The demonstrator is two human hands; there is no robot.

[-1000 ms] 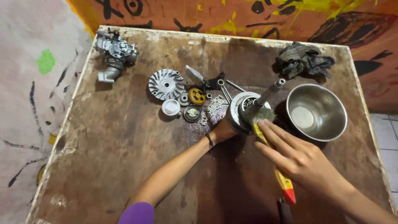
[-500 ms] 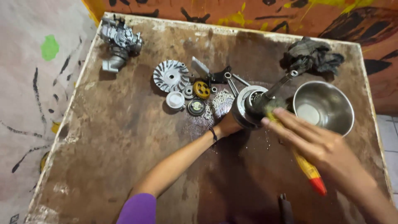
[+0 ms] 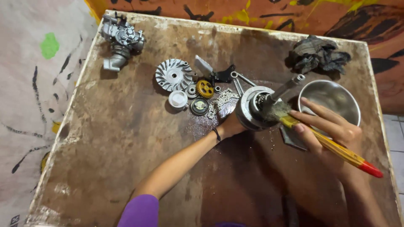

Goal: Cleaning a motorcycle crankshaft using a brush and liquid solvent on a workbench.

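The brush (image 3: 311, 133) has slid deeper into the hub (image 3: 252, 110), bristles now scrubbing at its 3 o'clock side. The right hand (image 3: 332, 134) pinches the brush; the left hand (image 3: 231, 125) grips the hub.

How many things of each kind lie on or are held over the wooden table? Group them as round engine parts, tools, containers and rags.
Round engine parts: 5 – finned pulley, yellow gear, white cap, dark disc, held hub
Tools: 2 – brush, spanner
Containers: 1 – steel bowl
Rags: 1 – dark rag
Total: 9
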